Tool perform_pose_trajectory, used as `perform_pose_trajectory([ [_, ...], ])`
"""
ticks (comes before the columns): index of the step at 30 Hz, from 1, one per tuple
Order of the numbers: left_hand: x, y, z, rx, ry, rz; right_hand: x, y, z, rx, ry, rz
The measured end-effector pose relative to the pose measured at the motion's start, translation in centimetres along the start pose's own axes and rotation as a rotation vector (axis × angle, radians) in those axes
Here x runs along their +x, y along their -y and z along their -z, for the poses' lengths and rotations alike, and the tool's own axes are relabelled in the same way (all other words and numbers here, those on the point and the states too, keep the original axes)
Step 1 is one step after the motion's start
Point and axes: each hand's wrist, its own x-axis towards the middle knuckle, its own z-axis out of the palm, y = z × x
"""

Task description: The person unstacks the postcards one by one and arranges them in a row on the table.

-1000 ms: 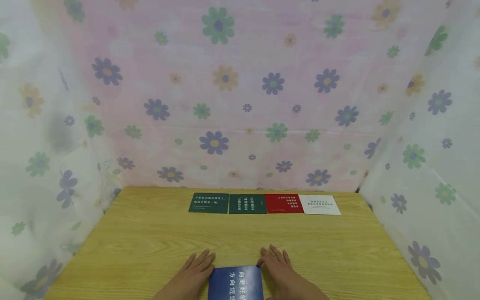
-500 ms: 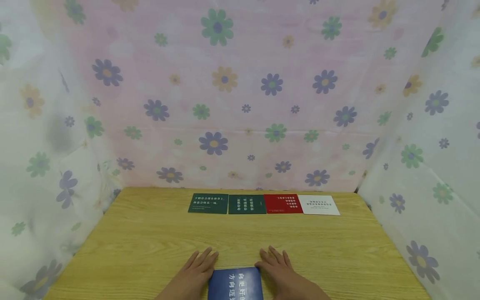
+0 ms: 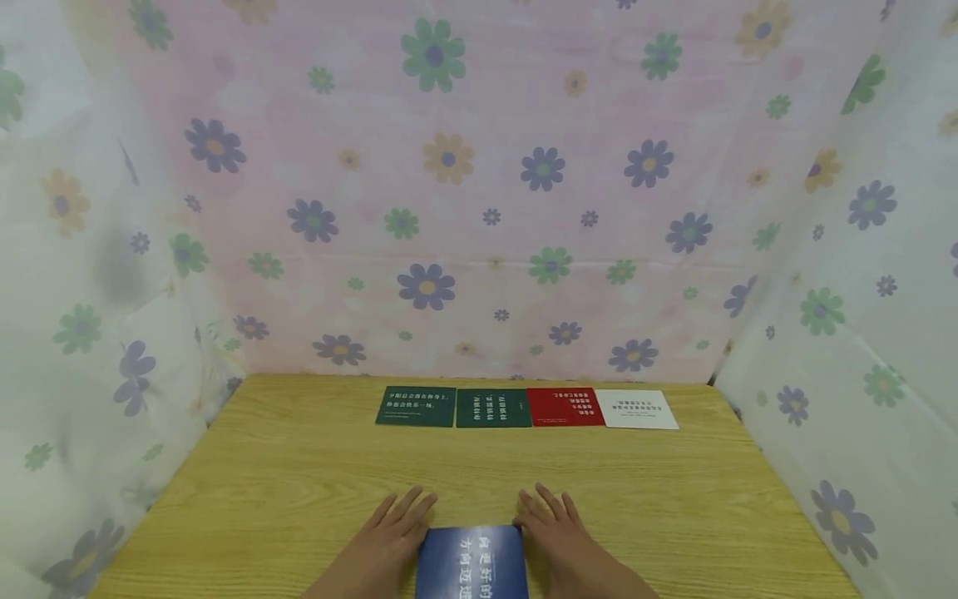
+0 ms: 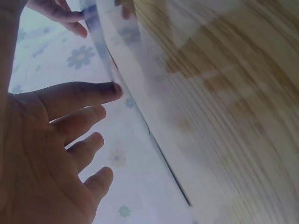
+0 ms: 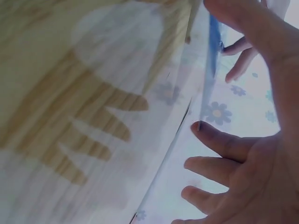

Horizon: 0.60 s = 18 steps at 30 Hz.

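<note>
A dark blue card with white Chinese characters (image 3: 473, 567) lies at the near edge of the table in the head view, its lower part cut off by the frame. My left hand (image 3: 383, 542) rests along its left side and my right hand (image 3: 563, 545) along its right side, fingers spread and pointing forward. Seen from the left wrist, the left fingers (image 4: 77, 123) are loosely bent. From the right wrist, the right fingers (image 5: 215, 161) look similarly relaxed, and the blue card (image 5: 214, 44) shows edge-on between the two hands.
Along the back of the wooden table (image 3: 299, 474) lies a row: a green card (image 3: 416, 418), a second green card (image 3: 516, 398), a red card (image 3: 550, 408) and a white card (image 3: 639, 418). Flowered cloth (image 3: 479, 166) encloses the table at the back and sides.
The blue card has shifted slightly forward over the last half second, and both hands have moved a little forward with it. The back row of cards stays put.
</note>
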Motion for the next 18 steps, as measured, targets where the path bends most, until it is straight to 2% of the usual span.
perform_pose_trajectory([
  [5,-0.1,-0.1,0.5,-0.107,0.061,0.06,-0.1,-0.1,0.2,0.034,-0.016,-0.035],
  [13,-0.2,0.5,0.7,-0.133,0.011,0.072,0.0,-0.3,0.3,-0.028,-0.067,-0.012],
  [18,-0.4,1.0,0.7,-0.202,0.017,0.111,0.8,0.1,0.3,-0.071,-0.112,-0.003],
])
